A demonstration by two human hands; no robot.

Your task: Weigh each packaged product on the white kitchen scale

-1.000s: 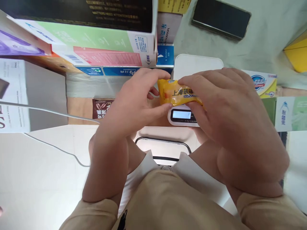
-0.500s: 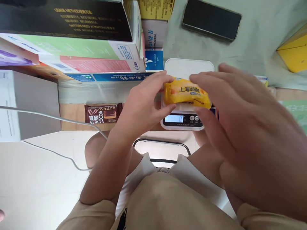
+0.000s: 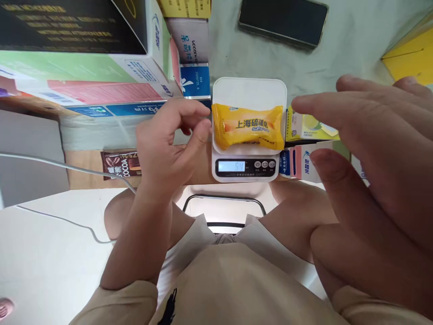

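A yellow wrapped bar of sulfur soap (image 3: 249,127) lies flat on the white kitchen scale (image 3: 248,92). The scale's lit display shows faint digits that look like 54. Just left of the soap is my left hand (image 3: 172,140), its fingers bent and the thumb a little apart from the forefinger, holding nothing. My right hand (image 3: 375,144) hovers to the right of the scale, fingers spread and nothing in them. Beneath it, a yellow box with a lemon picture (image 3: 313,126) and a white box (image 3: 308,162) are partly covered.
Stacked cartons, among them a black box (image 3: 74,31) and a blue toothpaste box (image 3: 135,109), stand at the left. A cocoa snack packet (image 3: 118,164) lies by the table edge, near a white cable (image 3: 84,168). A phone (image 3: 283,22) and a yellow box (image 3: 411,56) sit farther back.
Both hands have come away from the soap, the left to the left and the right to the right. The soap now rests alone on the scale. The view has shifted slightly.
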